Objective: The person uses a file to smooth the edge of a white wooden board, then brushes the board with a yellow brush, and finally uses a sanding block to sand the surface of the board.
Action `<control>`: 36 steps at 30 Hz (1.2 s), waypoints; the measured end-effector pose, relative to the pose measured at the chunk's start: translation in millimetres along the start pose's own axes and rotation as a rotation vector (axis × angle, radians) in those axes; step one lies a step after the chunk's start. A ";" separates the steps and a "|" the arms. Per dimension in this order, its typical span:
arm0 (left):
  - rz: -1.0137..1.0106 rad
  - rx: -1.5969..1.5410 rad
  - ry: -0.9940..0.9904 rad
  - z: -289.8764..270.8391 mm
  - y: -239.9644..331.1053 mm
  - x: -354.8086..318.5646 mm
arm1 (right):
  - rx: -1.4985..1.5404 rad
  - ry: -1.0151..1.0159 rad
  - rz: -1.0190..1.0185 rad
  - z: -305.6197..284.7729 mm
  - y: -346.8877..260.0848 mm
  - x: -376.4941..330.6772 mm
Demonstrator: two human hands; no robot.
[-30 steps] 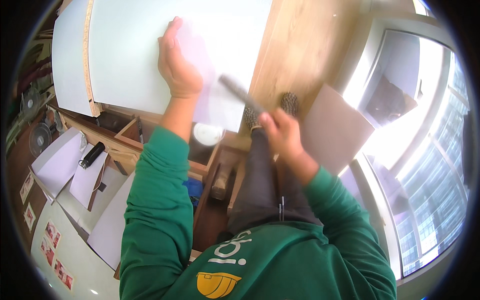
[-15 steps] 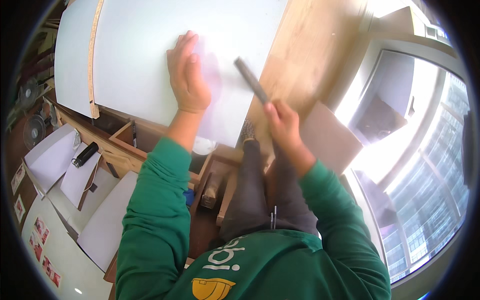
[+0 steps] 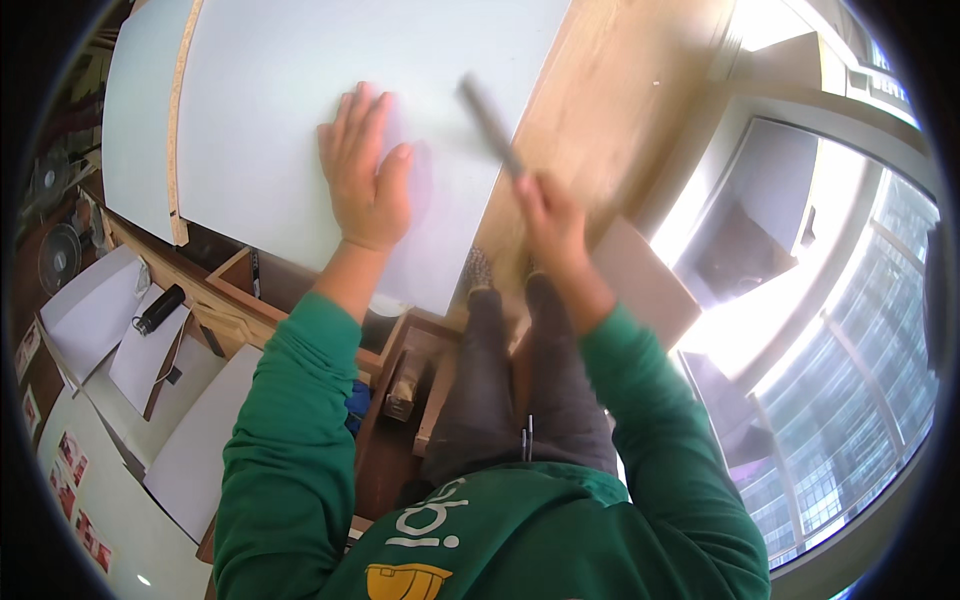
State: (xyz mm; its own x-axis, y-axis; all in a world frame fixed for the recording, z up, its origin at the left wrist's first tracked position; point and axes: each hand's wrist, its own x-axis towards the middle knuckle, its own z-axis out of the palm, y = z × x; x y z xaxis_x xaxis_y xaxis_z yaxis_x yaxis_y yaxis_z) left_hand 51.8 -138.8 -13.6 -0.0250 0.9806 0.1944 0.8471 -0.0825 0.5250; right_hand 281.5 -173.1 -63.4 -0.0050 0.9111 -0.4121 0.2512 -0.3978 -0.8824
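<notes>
I see the white board (image 3: 300, 110) lying flat under my left hand (image 3: 368, 170), and that board is the thing being worked. The left fingers (image 3: 352, 115) are stretched out, close together, palm down, pressing on the white face with nothing clamped between them. Off their little-finger side the board runs far out to a raw chipboard edge (image 3: 176, 130); off their thumb side it ends at the long edge where it meets the bare wooden panel (image 3: 620, 120).

My right hand (image 3: 548, 218) sits right at that long edge, its fingers wrapped shut around the handle of a slim dark tool (image 3: 490, 125). The tool points away beyond the knuckles and is blurred, so I cannot tell what kind it is or whether its tip touches the board.

How far the work has come is hard to judge: I see no mark, cut or fastening on the white face near the fingers, and the edge under the tool looks plain. I would say it is at an early or middle stage, with the edge work unfinished.

Below both wrists is a wooden box frame (image 3: 395, 370), my dark trouser legs, and further off on the left-hand side, loose white sheets (image 3: 95, 310) with a black marker-like object (image 3: 158, 310).
</notes>
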 end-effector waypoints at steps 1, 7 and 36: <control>0.016 -0.011 -0.004 1.4 -0.2 1.5 | 0.039 0.055 -0.064 -3.7 -7.5 34.5; -0.065 0.044 -0.044 -0.5 4.8 1.7 | 0.036 0.024 -0.045 -14.5 -13.7 53.9; -0.060 0.119 -0.056 -1.0 10.5 5.5 | -0.096 0.113 -0.127 -67.4 -56.8 151.9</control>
State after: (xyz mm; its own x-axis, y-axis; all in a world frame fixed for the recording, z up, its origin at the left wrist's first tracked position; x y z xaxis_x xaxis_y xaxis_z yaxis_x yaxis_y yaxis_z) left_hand 60.0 -134.5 -6.1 -0.0510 0.9918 0.1170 0.9018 -0.0046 0.4321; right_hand 331.7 -4.9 -60.6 0.0651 0.9618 -0.2658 0.3465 -0.2715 -0.8979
